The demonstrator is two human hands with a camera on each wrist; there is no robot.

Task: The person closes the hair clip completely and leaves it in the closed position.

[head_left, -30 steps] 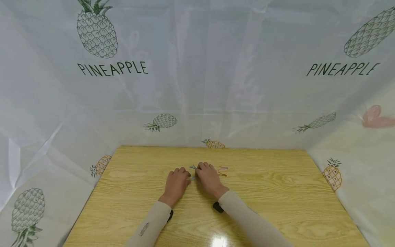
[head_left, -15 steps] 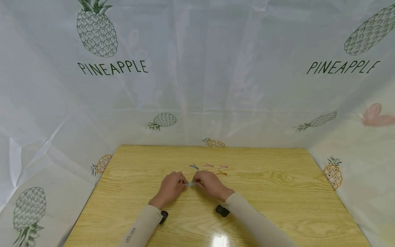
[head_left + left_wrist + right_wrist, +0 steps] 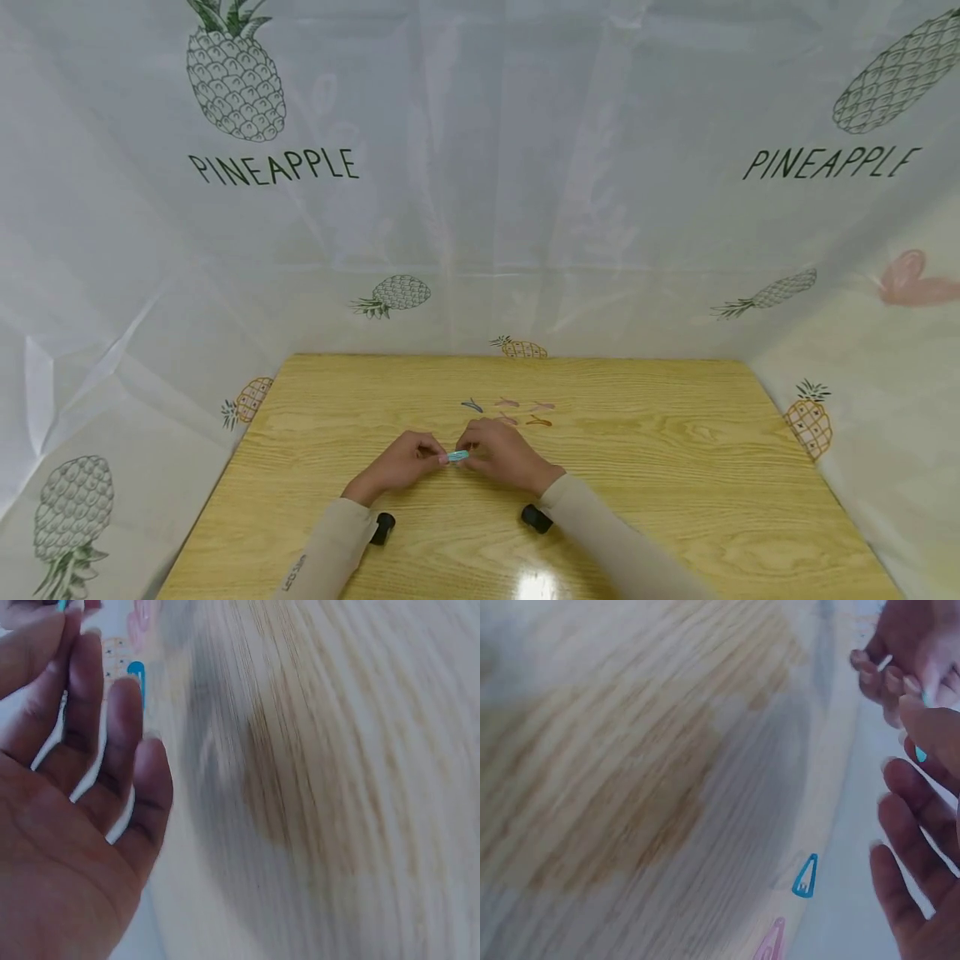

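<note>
A turquoise hair clip (image 3: 457, 456) was held between two hands above a wood-grained surface (image 3: 637, 433), its left end pinched by the thumb and forefinger of the left hand (image 3: 405, 462) and its right end by those of the right hand (image 3: 504, 452). On both hands the gap between thumb and forefinger was narrowed to the clip itself, while the remaining fingers were held loosely bent and slightly spread, as was seen from the wrists. The clip was positioned nearer the person than five others, which were laid in a loose group just beyond the right hand: a blue clip (image 3: 472, 405) at the left, three pink clips (image 3: 542, 407) and an orange-brown clip (image 3: 538, 421) at the right. Long beige sleeves (image 3: 607, 533) were worn, and black devices (image 3: 536, 518) were seen at both wrists. The surface was enclosed at the back and sides by a pale sheet (image 3: 525, 208), printed with pineapples and lettering.
</note>
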